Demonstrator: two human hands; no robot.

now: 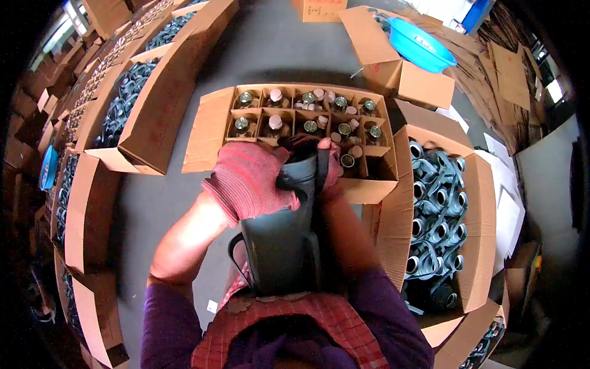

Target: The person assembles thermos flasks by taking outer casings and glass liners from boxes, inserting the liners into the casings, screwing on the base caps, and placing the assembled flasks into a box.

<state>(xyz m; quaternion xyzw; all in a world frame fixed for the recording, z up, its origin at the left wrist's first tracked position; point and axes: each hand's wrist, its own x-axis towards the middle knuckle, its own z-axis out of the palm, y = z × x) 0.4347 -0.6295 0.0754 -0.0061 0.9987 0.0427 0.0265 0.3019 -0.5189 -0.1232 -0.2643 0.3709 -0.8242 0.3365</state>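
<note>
A person wears a reddish-pink knit work glove (244, 175) on the right hand (258, 184), its ribbed cuff (221, 195) ending at the wrist, with dark smudges near the fingers. A matching glove (332, 178) covers the left hand (330, 167), more of it in shadow. Both forearms are bare up to deep purple sleeves (169, 320) that end near the elbows. Over the purple top (276, 344) lies a red apron (332, 320) with a grid of thin lines and a dark, worn-looking patch (270, 302) along its upper edge.
</note>
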